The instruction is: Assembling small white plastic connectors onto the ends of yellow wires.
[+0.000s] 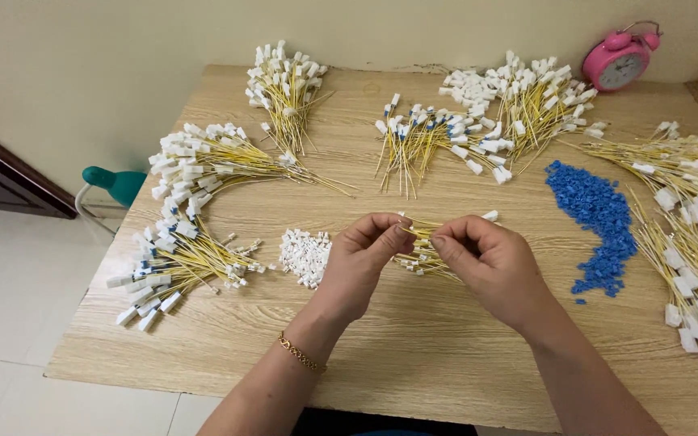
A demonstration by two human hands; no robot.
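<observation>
Both hands are pinched shut at the middle of the wooden table (pixel 414 339). The left hand (pixel 363 252) presses thumb and forefinger together on the end of a thin yellow wire, and the right hand (pixel 486 260) closes its fingertips on the small bundle of yellow wires (pixel 420 252) that lies between the two hands, touching both. Whether a loose piece sits under the left fingertips cannot be told; the fingers hide it.

Taking that bundle as the landmark in the head view, the only one here: just to its left lies a small heap of white connector housings (pixel 305 255), near the left hand. Well to its right a long drift of blue plastic clips (pixel 597 214) runs across the board. Beyond it, toward the wall, sit finished-looking sheaves of yellow wires with white ends (pixel 414 137), one of them with some blue showing. More sheaves fan out far left (pixel 191 165) and far right (pixel 692 202) of it. A pink alarm clock (pixel 620 60) stands far back and right of it, at the table's rear edge.

By my reading, the step in hand is singling out one wire end from the bundle and working on its tip. The next move seems to call for a steady hold by the right hand so the bundle does not splay, and a fine, straight alignment at the left fingertips.
</observation>
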